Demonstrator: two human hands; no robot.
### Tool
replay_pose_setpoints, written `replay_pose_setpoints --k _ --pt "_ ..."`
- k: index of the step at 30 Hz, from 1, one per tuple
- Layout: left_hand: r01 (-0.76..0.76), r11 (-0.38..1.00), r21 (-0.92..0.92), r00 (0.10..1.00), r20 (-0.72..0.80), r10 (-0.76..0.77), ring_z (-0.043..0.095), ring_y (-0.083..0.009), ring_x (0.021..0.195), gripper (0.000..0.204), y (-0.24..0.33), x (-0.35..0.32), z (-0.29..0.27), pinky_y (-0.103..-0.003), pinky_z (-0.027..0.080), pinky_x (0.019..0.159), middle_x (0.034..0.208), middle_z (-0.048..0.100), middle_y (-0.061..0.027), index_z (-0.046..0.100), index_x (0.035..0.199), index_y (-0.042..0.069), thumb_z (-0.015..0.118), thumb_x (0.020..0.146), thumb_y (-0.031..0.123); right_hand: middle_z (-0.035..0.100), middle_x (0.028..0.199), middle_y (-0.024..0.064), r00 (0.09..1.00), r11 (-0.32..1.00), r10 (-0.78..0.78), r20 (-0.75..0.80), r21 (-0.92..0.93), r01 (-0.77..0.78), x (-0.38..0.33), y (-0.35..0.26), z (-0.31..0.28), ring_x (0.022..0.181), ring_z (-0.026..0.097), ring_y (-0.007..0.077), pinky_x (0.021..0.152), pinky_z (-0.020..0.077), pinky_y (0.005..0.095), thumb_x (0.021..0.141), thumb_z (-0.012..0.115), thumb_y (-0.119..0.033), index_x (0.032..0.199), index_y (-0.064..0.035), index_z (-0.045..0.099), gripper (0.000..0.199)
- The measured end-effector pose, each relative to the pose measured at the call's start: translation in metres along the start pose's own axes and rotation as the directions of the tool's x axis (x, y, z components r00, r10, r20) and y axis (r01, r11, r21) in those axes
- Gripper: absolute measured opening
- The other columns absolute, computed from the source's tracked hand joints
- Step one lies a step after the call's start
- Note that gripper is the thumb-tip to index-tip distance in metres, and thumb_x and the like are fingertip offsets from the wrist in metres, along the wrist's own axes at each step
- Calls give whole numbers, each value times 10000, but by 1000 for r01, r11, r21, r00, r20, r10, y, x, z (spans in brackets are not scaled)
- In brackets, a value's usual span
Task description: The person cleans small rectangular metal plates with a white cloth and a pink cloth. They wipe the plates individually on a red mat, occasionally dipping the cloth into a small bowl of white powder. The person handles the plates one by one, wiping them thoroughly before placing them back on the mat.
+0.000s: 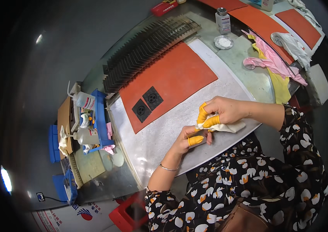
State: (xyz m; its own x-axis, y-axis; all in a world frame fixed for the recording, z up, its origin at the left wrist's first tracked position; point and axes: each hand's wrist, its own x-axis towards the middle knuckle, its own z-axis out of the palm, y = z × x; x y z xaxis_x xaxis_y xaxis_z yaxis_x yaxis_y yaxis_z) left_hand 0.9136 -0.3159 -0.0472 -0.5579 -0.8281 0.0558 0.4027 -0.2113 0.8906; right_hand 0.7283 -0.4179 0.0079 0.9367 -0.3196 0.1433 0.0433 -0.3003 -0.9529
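My right hand (226,110), with yellow finger cots on its thumb and a finger, is closed on a white cloth (231,127). The cloth's loose end hangs to the right, below the palm. Just to the left and nearer to me, my left hand (185,140) meets the bunched end of the cloth. A yellow cot covers its thumb, and its other fingers are curled. Whatever lies between them is hidden. Beyond the hands, two black square plates (141,110) with round markings lie side by side on an orange-red mat (183,73).
A slotted rack (152,50) of many dark upright plates stands behind the mat. White paper (133,143) lies beneath. At left, a blue tray (101,116) sits by squeeze bottles (84,101). At far right are a dispenser bottle (222,21), a small dish (224,41) and pink cloths (274,63).
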Motion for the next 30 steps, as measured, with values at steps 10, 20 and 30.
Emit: replay_pose_setpoints --k 10,20,30 --pt "71 995 66 995 65 -76 574 -163 774 216 -9 -3 -5 -299 453 728 849 614 -96 603 918 -13 610 795 165 608 800 126 989 996 70 132 -59 -63 6 7 13 741 582 216 673 445 314 776 599 -104 857 11 610 141" --pt "103 983 149 994 14 -106 568 -139 775 172 -7 1 -1 -279 451 746 827 617 -46 609 877 9 657 761 127 608 802 126 991 992 65 115 -116 -51 3 7 15 759 577 248 683 449 332 784 608 -133 859 -10 619 145" --pt "86 976 199 996 -25 -82 581 -177 752 199 -8 7 5 -301 475 689 807 598 -98 578 895 16 644 756 143 602 821 179 996 984 -34 81 -170 47 14 -10 22 775 579 319 693 455 365 707 573 -45 875 8 605 180"
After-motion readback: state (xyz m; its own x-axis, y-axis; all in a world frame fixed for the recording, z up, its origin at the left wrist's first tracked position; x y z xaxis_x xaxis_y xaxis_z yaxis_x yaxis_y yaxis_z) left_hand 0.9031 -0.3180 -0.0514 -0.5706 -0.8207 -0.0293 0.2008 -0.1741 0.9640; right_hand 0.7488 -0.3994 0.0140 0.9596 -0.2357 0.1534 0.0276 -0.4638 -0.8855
